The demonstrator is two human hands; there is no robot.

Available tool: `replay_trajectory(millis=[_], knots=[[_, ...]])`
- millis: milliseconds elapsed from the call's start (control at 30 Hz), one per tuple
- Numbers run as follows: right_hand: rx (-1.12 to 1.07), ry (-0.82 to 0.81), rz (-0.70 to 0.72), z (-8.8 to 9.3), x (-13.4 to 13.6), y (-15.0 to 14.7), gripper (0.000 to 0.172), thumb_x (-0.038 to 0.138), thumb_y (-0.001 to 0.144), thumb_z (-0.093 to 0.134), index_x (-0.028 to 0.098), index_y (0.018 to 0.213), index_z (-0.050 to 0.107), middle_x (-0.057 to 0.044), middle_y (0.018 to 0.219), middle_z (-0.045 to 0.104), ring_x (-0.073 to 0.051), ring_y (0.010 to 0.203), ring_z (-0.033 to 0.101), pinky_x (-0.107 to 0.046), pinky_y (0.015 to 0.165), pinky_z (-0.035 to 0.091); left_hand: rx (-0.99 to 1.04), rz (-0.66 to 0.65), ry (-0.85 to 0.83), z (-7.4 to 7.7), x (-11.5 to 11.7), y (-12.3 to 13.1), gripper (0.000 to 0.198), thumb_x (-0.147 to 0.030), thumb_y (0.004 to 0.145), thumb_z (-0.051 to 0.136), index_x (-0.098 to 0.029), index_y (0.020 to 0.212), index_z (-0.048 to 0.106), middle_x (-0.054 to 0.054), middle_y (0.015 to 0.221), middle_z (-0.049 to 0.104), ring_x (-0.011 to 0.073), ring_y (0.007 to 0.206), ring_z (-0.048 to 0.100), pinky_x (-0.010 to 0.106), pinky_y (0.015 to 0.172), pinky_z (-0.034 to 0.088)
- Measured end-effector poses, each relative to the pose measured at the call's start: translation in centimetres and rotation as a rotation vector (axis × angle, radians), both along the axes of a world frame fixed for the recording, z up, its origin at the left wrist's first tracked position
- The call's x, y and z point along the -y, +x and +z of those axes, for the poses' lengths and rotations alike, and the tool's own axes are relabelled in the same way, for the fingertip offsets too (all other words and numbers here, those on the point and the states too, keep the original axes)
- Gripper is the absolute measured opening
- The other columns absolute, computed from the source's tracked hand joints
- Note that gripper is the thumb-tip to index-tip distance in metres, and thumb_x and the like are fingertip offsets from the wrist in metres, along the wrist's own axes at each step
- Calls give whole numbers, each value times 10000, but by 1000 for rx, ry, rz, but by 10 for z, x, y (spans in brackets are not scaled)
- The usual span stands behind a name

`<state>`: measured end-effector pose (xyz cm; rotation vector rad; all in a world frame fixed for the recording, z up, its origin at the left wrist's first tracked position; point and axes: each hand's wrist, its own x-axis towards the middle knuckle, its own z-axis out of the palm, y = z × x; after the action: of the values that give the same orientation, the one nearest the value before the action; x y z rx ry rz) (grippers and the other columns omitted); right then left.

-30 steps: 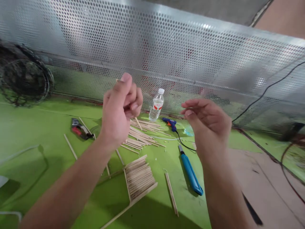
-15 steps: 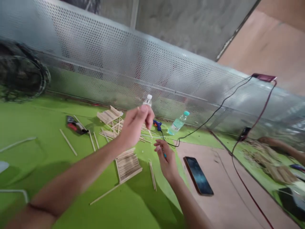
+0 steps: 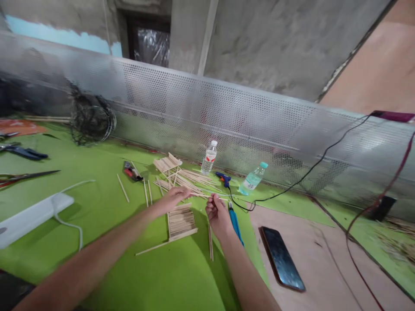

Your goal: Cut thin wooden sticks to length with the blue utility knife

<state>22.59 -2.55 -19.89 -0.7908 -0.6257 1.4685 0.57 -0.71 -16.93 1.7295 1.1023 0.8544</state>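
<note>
Over at the left of the green desk (image 3: 162,280) lies a smooth white plastic power strip (image 3: 35,220), with a tangled coil of dark wire (image 3: 92,119) farther back. Next comes a red-and-black cutter (image 3: 131,171), loose sticks near it. The left forearm stretches in from the lower left corner, nearly straight, and the left hand (image 3: 175,198) is turned palm down, its grip narrow on the left part of a thin, pale wooden stick (image 3: 202,195). That stick runs almost level between the two hands, above the desk. Behind the left hand stands a small structure of sticks (image 3: 167,163), and just in front is a slatted panel (image 3: 182,221), its rods laid in close parallel rows, edged with flat strips. A fanned pile of slim rods (image 3: 197,179) spreads beside a clear, ribbed bottle (image 3: 209,159). The right forearm rises from the bottom edge; the right hand (image 3: 219,216) has its fingers curled, its grip pinching the stick between thumb and forefinger. Farther right are a blue glue gun (image 3: 223,178), a glossy blue-handled knife (image 3: 236,224), a teal-capped bottle (image 3: 253,179) and a dark glass-faced phone (image 3: 282,258).
</note>
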Motion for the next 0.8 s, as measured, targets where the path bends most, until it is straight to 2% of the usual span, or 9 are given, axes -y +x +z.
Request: replay_trajectory(millis=[67,100,200,333,500,800], knots=[[34,-18,-18,-6,-8,5,439,419,562,1000,180,799,717,29,688,666,-59,563,555,-151,492,464,-62,34,32,-10,-2,-11,333,-504,944,631,-267,1131,770,113,1211,740,284,1049,680,453,889,557],[54,-26,-17,-9,-11,6,451,406,535,1010,170,784,717,24,675,661,-59,550,549,-151,474,454,-77,22,81,-12,-4,-16,308,-460,947,638,-254,1132,773,118,1187,749,275,1026,686,451,887,555],[116,-32,7,-15,-15,6,473,417,522,1010,148,787,725,12,676,657,-60,548,547,-153,468,449,-87,23,205,-11,-8,-23,324,-413,977,581,-211,1145,770,134,1143,760,245,961,691,437,860,552],[196,-13,60,-16,-13,2,466,433,550,996,149,808,732,11,692,663,-64,573,552,-160,506,476,-171,-41,224,-7,-10,-26,298,-352,961,580,-200,1124,777,129,1159,764,230,959,698,413,851,550],[252,10,113,-14,-14,3,469,477,581,974,167,837,733,14,700,665,-75,588,563,-175,526,487,-281,-65,201,-13,-12,-24,262,-353,939,608,-238,1083,794,118,1147,775,249,973,705,429,855,539],[293,5,133,-16,-14,1,452,462,593,959,147,847,757,-2,725,686,-86,609,573,-198,566,479,-345,-107,299,-33,-16,-2,299,-404,946,569,-224,999,802,108,1035,771,231,924,675,430,911,495]])
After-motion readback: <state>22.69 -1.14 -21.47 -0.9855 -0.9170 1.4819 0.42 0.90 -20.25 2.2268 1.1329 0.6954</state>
